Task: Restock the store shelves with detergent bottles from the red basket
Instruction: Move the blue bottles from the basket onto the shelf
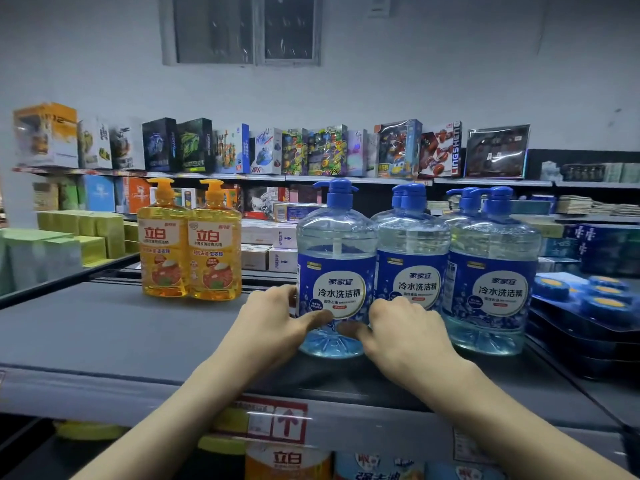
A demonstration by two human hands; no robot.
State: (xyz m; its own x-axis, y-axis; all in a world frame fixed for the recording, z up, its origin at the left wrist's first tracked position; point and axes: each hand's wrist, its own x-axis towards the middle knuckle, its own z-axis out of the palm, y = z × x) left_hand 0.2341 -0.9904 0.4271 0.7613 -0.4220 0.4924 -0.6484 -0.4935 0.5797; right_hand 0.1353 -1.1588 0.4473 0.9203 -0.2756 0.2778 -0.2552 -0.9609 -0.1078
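Fingers of left grip (277, 317) and right grip (401, 323) curl round the clear, blue-capped pump detergent bottle (336, 258), which stands upright near the front edge of the grey shelf (104, 341). Bare shelf lies leftward; matching bottles (491, 271) stand just beside its right.

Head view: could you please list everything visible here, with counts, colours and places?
blue detergent bottles: at least five, clear with blue pumps, right on shelf
yellow detergent bottles: two, orange-yellow, left of the blue ones
shelf: one, grey, foreground
price tag: one, red and white, shelf's front edge
toy boxes: many, mixed colours, top back shelf
green boxes: several, green, far left
blue discs: several, yellow-centred, far right
left hand: one, grips leftmost blue bottle on its left side
right hand: one, grips its right side
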